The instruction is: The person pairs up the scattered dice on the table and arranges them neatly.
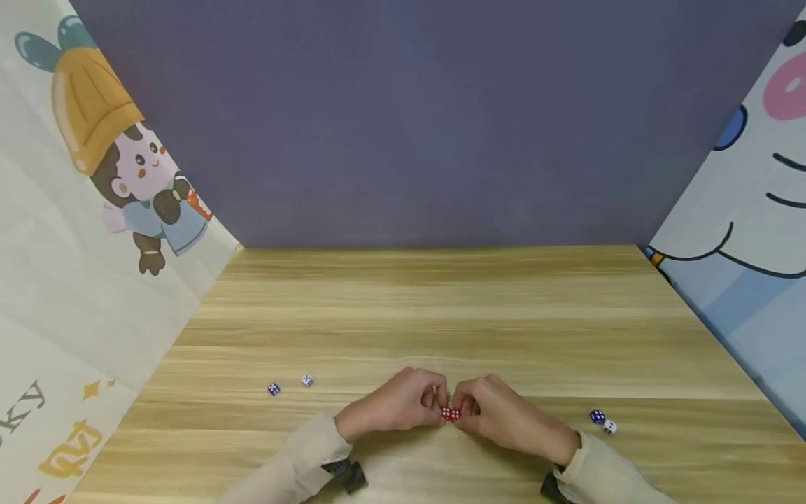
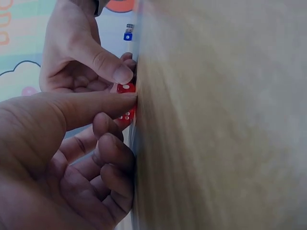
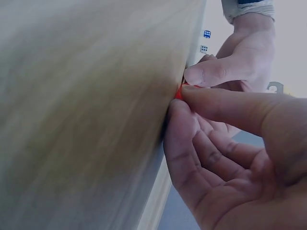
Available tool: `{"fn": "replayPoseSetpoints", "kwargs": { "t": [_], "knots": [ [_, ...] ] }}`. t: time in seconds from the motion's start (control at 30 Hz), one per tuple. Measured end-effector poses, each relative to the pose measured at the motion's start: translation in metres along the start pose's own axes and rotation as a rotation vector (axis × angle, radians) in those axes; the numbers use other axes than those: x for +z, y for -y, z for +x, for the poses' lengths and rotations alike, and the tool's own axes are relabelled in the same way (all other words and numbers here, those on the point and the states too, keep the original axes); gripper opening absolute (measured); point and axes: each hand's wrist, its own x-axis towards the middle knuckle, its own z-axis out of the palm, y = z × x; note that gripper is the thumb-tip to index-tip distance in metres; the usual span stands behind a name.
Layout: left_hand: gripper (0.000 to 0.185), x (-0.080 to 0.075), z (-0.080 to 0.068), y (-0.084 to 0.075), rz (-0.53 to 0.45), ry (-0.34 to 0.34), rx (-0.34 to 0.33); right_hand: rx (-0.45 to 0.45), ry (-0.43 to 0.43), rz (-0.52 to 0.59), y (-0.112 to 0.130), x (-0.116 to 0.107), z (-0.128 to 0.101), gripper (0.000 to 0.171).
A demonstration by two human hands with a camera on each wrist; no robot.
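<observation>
Two red dice with white pips sit side by side on the wooden table, between both hands in the head view. My left hand (image 1: pixel 403 399) pinches the left red die (image 1: pixel 446 414) with thumb and index finger. From the other side, my right hand (image 1: pixel 504 416) pinches the right red die (image 1: pixel 455 415) the same way. The two dice are right against each other. In the left wrist view, the thumb of my left hand (image 2: pixel 72 143) covers part of its red die (image 2: pixel 126 116). Fingers mostly hide the red in the right wrist view, beside my right hand (image 3: pixel 230 148).
Left of the hands lie a blue die (image 1: pixel 273 389) and a white die (image 1: pixel 306 380). Another blue die (image 1: pixel 597 416) and white die (image 1: pixel 610 426) lie close together at the right. A dark grey panel (image 1: pixel 441 126) rises behind the wooden table (image 1: pixel 441 301).
</observation>
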Motion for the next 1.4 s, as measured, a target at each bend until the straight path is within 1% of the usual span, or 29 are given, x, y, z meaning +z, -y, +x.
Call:
{"fn": "replayPoseSetpoints", "kwargs": {
  "t": [0.13, 0.3, 0.47, 0.67, 0.97, 1.1, 1.23, 1.4],
  "knots": [
    [0.019, 0.002, -0.002, 0.001, -0.012, -0.014, -0.006, -0.011, -0.004, -0.006, 0.0, 0.001, 0.0, 0.013],
    [0.018, 0.003, -0.002, 0.005, -0.027, -0.009, 0.0, -0.004, 0.003, -0.005, 0.0, 0.002, 0.001, 0.012],
    [0.018, 0.004, -0.001, 0.008, -0.012, -0.005, 0.013, -0.009, 0.002, -0.01, -0.002, 0.002, 0.001, 0.012],
    [0.019, 0.004, 0.001, 0.007, -0.011, -0.006, 0.019, 0.008, 0.024, -0.022, -0.002, 0.002, 0.001, 0.013],
    [0.019, 0.004, -0.001, 0.006, -0.01, -0.015, 0.008, -0.003, 0.041, -0.023, -0.001, 0.002, -0.002, 0.015],
    [0.019, 0.005, -0.002, 0.008, -0.014, -0.025, 0.017, -0.012, 0.024, -0.028, -0.001, 0.003, -0.005, 0.017],
    [0.018, 0.005, -0.002, 0.009, -0.012, -0.02, 0.026, -0.017, -0.008, -0.039, -0.003, 0.002, -0.01, 0.021],
    [0.018, 0.003, -0.001, 0.007, -0.008, -0.012, 0.029, 0.021, -0.041, -0.058, -0.007, -0.011, -0.023, 0.028]
  ]
}}
